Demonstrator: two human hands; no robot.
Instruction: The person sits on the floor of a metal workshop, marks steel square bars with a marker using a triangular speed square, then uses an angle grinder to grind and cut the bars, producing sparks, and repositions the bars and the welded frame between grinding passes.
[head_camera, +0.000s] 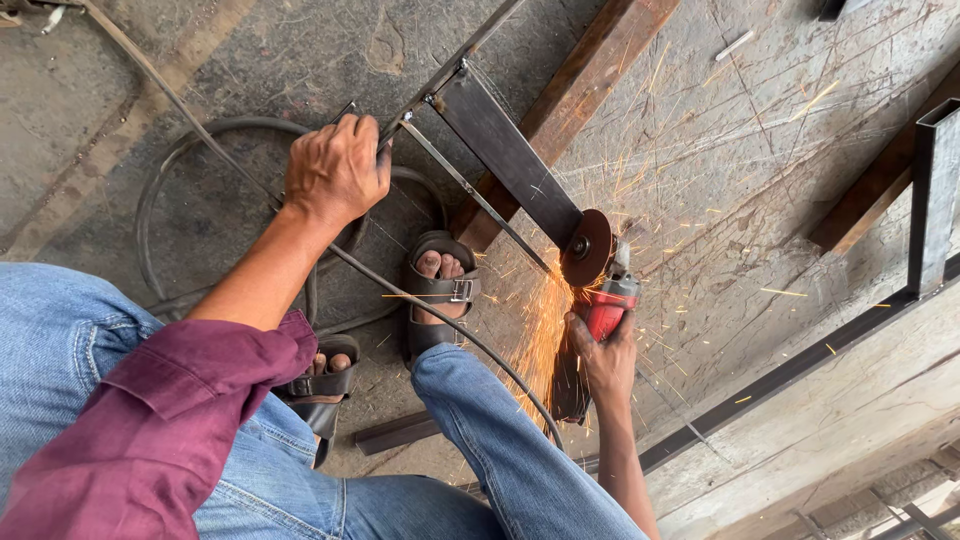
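Steel flat bar (505, 150) gripped by left hand (335, 170); right hand (603, 355) clasps red grinder (603, 300); cable (440, 310), sandalled foot (437, 290) between hands.

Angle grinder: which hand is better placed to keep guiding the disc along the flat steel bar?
Likely the right hand: it grips the red angle grinder, whose disc throws sparks at the flat steel bar. The left hand holds the frame farther up.

Dark, matt steel flat bar (505, 155) with a worn brown abrasive disc (586, 247) against it; beside that disc, glossy red plastic grinder (603, 305); under the bar, rusty steel beam (565, 100), rough scratched concrete floor (760, 170).
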